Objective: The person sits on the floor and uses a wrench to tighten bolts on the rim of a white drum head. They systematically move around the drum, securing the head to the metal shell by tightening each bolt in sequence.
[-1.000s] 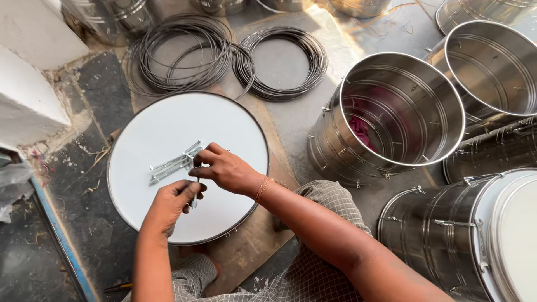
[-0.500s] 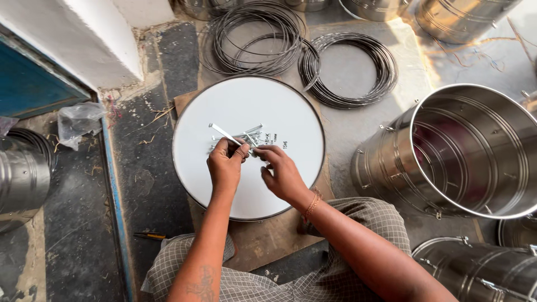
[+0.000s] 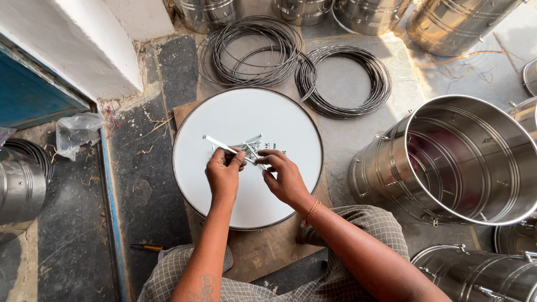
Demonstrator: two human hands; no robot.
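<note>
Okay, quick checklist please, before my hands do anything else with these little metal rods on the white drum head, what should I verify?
1. Left hand grips a thin metal rod: ok.
2. Right hand reaches the small metal pieces: ok, exact grip cannot tell.
3. White drum head lies flat on the brown board: ok.
4. Wire coils lie apart from the drum head: ok.
5. Steel shell stands apart from the right arm: ok.
6. Count of pieces: cannot tell.
</note>
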